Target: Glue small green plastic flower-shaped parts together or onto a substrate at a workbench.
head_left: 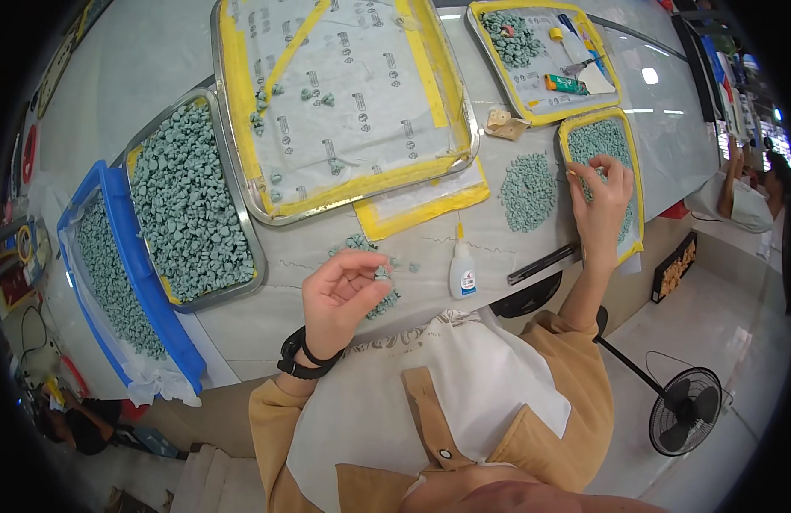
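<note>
My left hand (pixel 342 295), with a black watch on its wrist, pinches a small grey-green piece (pixel 382 274) between thumb and fingertips. Below and behind those fingers, more such pieces lie in a loose little group on the table. Over the yellow-edged tray of small green pieces (pixel 601 137) at the right is my right hand (pixel 602 195), thumb and fingers drawn together; what they hold, if anything, is too small to make out. Between my hands stands a white glue bottle (pixel 463 272) with a yellow tip. A spread pile of small green pieces (pixel 529 192) lies left of my right hand.
A large paper-lined tray (pixel 353 184) holds a few pieces at the back. A metal tray (pixel 257 256) and a blue bin (pixel 169 329) full of pieces stand left. A tool tray (pixel 541 111) sits at the back right; a black bar (pixel 543 264) lies near the front edge.
</note>
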A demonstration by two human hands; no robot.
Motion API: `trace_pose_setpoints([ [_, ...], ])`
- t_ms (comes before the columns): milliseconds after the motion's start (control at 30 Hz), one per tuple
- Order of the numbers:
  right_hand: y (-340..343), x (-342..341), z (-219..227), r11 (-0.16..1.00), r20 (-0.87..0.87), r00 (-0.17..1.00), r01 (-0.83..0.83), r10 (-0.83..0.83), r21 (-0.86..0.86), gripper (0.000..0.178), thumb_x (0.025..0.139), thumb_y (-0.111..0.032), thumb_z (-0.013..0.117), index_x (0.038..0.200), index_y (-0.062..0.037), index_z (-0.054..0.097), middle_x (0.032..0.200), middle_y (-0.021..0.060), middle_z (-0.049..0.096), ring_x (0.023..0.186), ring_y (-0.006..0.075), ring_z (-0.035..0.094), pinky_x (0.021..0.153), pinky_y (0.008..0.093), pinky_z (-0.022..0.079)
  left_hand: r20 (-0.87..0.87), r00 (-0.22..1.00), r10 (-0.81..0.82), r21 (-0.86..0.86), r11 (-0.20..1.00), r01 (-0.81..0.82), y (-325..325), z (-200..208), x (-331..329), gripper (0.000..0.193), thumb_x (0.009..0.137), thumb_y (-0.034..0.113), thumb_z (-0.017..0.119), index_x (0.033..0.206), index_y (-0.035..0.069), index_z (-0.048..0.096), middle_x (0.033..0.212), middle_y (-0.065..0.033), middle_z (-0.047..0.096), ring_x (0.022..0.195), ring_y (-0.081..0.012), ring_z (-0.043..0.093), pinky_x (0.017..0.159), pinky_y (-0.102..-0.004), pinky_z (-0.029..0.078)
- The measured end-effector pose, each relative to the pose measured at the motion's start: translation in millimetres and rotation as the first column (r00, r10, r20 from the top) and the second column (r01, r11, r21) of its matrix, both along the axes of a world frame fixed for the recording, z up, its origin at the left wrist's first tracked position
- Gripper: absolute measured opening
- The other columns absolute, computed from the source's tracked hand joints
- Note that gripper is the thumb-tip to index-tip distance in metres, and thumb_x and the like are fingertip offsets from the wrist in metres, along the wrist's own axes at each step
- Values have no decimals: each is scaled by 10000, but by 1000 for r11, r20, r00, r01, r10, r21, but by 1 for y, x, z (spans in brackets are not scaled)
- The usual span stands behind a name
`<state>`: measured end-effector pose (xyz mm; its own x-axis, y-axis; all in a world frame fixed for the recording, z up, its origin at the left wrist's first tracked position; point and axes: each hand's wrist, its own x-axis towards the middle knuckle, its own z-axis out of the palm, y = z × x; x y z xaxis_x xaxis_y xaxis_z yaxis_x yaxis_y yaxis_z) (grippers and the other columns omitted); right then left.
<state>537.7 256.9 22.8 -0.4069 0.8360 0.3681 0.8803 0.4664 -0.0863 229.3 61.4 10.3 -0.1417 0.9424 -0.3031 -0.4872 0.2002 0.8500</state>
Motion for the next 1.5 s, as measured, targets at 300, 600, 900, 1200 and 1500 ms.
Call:
trace_pose_setpoints([
  [300,17,-11,2,981,246,956,-126,160,-150,317,687,-13,702,983,-127,693,897,48,503,894,235,509,755,359,390,-14,1000,-11,19,1000,11,0,3,-3,260,838,-74,603,1096,-40,594,987,-105,625,827,-143,633,745,-254,521],
  [600,23,-3,-13,990,274,952,-128,139,-57,160,722,-42,702,871,-97,691,859,25,516,869,221,522,741,356,392,73,993,-91,45,995,88,-4,-3,-4,308,847,-123,614,1148,-65,589,1071,-73,588,955,-91,579,837,-229,491],
  [900,-65,-85,24,720,-472,663,-689,581,-83,278,609,-20,754,877,-70,703,759,40,515,675,227,510,618,353,386,-22,968,-248,6,969,249,-1,-5,0,401,845,-89,634,1241,-37,593,1100,-79,598,944,-92,580,820,-214,492],
  [1200,-77,-114,0,672,-452,645,-729,616,-125,247,653,-104,751,885,-58,682,788,15,518,741,210,529,675,338,418,-140,914,-382,-23,924,383,-3,-11,7,466,855,-22,662,1309,2,561,1055,-89,654,902,-99,606,804,-232,513],
  [1500,-82,-119,-4,593,-541,578,-787,611,-170,255,608,-69,759,854,-80,690,784,10,578,682,210,533,632,338,407,-105,917,-385,-66,923,380,-3,-9,4,455,868,-11,658,1310,-18,550,1116,-104,652,938,-102,616,817,-239,518],
])
